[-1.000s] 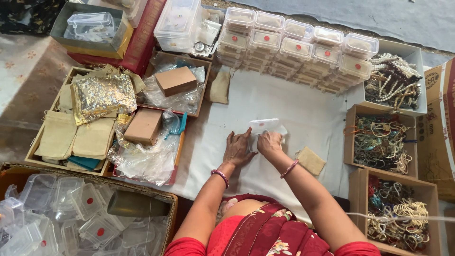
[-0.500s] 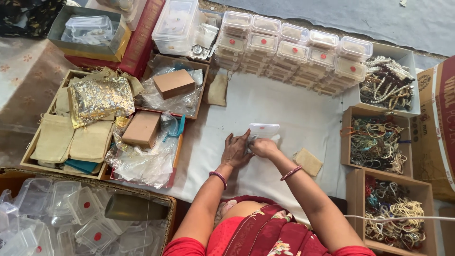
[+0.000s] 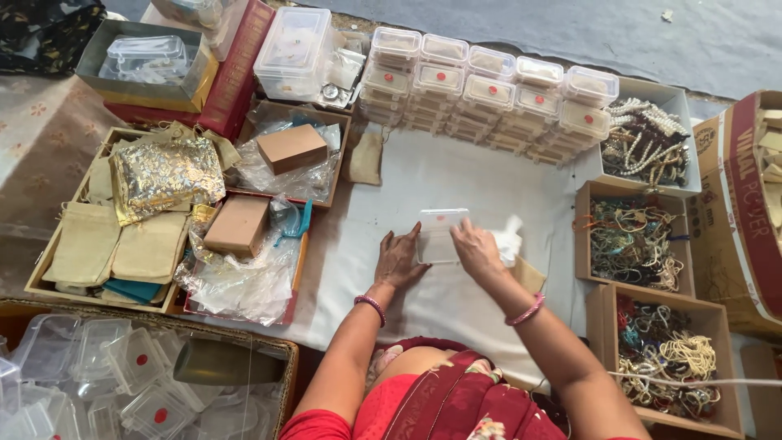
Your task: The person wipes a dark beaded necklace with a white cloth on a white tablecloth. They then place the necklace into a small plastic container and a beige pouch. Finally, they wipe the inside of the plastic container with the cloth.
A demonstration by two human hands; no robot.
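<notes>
A small clear plastic box (image 3: 441, 234) with a red dot lies on the white cloth (image 3: 456, 179) in front of me. My left hand (image 3: 401, 259) rests flat on the cloth, its fingertips against the box's left edge. My right hand (image 3: 477, 247) presses on the box's right side from above. A crumpled bit of white paper or plastic (image 3: 508, 237) sits just right of my right hand. A small beige pouch (image 3: 529, 275) lies under my right wrist.
Stacked clear boxes with red dots (image 3: 489, 90) line the back. Trays of bead jewellery (image 3: 634, 241) stand at the right. Cardboard trays with beige and gold pouches (image 3: 147, 204) and brown boxes (image 3: 238, 225) sit left. A basket of empty clear boxes (image 3: 122, 383) is at lower left.
The clear box has gone from held between both hands to lying flat on the cloth. My left hand has flattened beside it and my right hand has moved onto its right side.
</notes>
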